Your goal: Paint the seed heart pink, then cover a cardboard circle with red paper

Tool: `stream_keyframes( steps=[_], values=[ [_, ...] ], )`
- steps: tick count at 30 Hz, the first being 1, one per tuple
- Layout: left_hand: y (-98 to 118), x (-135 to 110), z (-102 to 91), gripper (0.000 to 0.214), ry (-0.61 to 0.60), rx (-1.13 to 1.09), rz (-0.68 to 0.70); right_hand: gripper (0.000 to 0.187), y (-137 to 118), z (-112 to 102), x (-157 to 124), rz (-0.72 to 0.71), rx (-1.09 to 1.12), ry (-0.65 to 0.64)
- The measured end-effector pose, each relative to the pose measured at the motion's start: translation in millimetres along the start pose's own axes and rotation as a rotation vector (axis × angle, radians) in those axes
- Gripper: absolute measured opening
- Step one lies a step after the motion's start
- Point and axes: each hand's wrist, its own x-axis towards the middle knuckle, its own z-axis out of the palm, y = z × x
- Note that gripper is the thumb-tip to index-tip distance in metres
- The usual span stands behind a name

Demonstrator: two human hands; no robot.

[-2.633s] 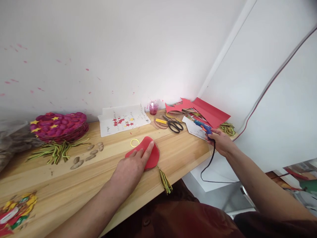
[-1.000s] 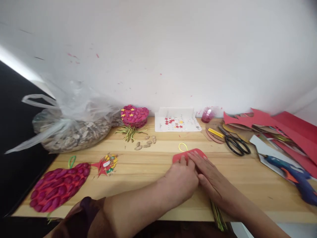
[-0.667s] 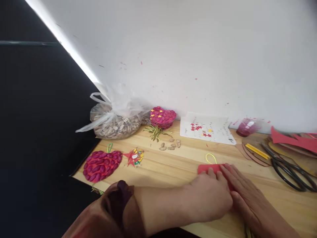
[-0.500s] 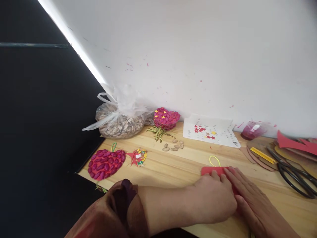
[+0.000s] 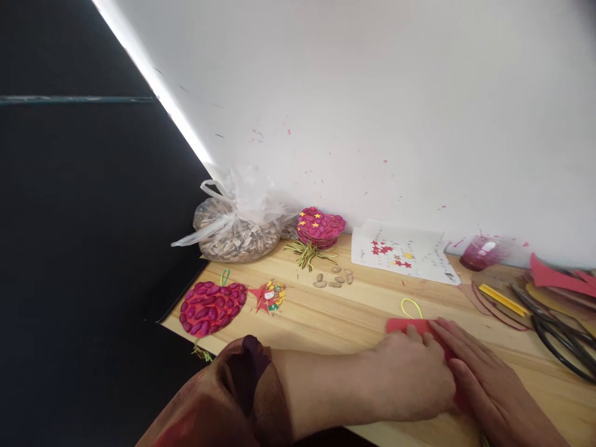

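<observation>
A flat red cutout (image 5: pixel 398 325) with a yellow cord loop (image 5: pixel 410 308) at its far edge lies on the wooden table, mostly covered by both hands. My left hand (image 5: pixel 414 372), its fingers curled, presses down on the cutout; the fingertips are hidden. Flat beside it, my right hand (image 5: pixel 484 379) rests on the cutout's right side with fingers stretched out. Several peanuts in shells (image 5: pixel 336 279) lie farther back. At the left is a red piece covered in magenta-dyed shells (image 5: pixel 214 308), with a green loop on top.
Against the wall stand a tied plastic bag of shells (image 5: pixel 237 239), a stack of magenta pieces (image 5: pixel 321 226) and a white sheet with stars (image 5: pixel 403 251). Small star scraps (image 5: pixel 270 297) lie left. Magenta dye in a cup (image 5: pixel 479 253), a yellow cutter (image 5: pixel 503 299) and scissors (image 5: pixel 559 341) are right.
The whole view has shifted slightly, so things appear a little farther right and lower. Both hands stay on the red cutout in nearly the same pose.
</observation>
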Motion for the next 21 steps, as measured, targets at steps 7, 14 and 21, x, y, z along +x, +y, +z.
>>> stream_keyframes(
  steps=[7,14,21],
  values=[
    [-1.5,1.1,-9.6,0.040,-0.037,-0.124,-0.032,0.048,4.6,3.3,5.3,-0.037,-0.035,0.037],
    [-2.7,1.4,-14.2,0.044,-0.041,-0.119,-0.041,0.045,1.7,-0.6,10.9,-0.025,-0.002,0.042],
    [-2.6,-0.6,-14.7,0.046,-0.088,-0.149,-0.041,0.039,-15.3,-31.1,26.5,0.053,0.056,0.140]
  ],
)
